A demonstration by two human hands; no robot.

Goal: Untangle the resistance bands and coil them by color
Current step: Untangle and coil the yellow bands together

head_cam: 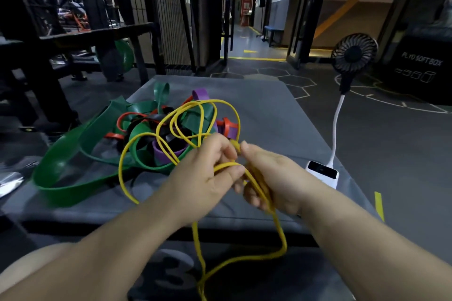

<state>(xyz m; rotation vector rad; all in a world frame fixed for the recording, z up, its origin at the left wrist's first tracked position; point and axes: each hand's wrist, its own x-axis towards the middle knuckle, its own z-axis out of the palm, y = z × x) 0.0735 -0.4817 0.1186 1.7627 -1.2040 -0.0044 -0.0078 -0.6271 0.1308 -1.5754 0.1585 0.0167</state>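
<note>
Head cam: the yellow resistance band [260,190] is held dead centre. One strand is pinched by the left hand [208,173] and a bunch is gripped by the curled fingers of the right hand [271,178]. Its loops are draped over the tangled pile of bands [144,107] at 10 o'clock on the grey mat [269,110].

The left hand [208,176] and the right hand [271,178] are bare. The left forearm [110,252] and the right forearm [367,239] are bare and smooth too. A bare round knee [29,264] shows beside the left forearm.
</note>
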